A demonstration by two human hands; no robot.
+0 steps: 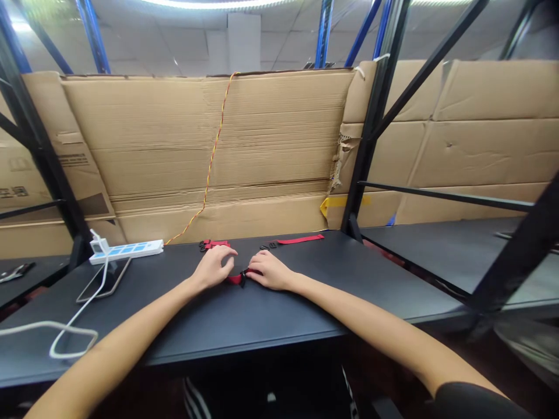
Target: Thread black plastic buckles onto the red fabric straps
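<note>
A red webbing strap with black plastic buckles (236, 279) lies on the black tabletop (209, 320) between my hands. My left hand (213, 266) curls over the strap from the left, and my right hand (268, 271) pinches it at a small black buckle (243, 276) from the right. Part of the strap is hidden under my fingers. Farther back, a bunched red strap end with a black buckle (213, 244) and a straight red strap length (301, 238) lie on the table, and I cannot tell whether they join the middle section.
A white power strip (126, 251) and a smartphone (103, 279) lie at the table's left, with a white cable (56, 333) looping over the front edge. A twisted red-and-yellow wire (212, 163) runs up a cardboard wall (209, 139). Black rack uprights (371, 122) flank the table.
</note>
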